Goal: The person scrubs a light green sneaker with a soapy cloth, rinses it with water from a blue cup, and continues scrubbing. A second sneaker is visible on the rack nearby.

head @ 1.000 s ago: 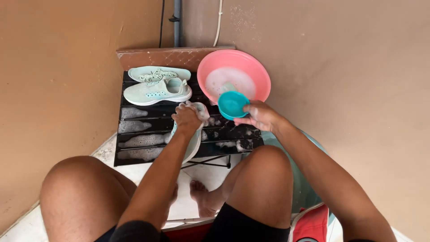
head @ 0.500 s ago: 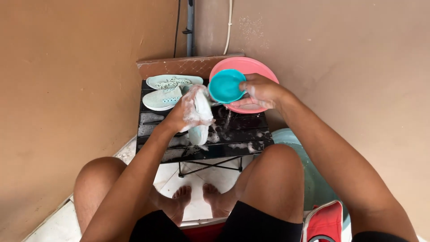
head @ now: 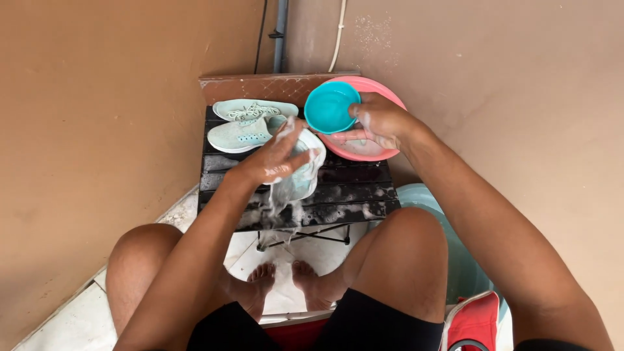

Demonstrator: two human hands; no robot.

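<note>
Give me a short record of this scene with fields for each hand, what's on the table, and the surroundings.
Left hand: grips a soapy pale shoe, water running off it
Right hand: holds a teal scoop over the pink basin
Table: black, slatted, wet; a pair of mint sneakers at the back
Surroundings: tan walls, grey pipe, pale tiled floor

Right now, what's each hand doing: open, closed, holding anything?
Left hand: closed on a soapy pale shoe.
Right hand: gripping a small teal bowl above the pink basin.

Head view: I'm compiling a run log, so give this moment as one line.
left hand: holds soapy shoe, water running off | right hand: tips teal scoop | pink basin behind | shoe pair on black table
</note>
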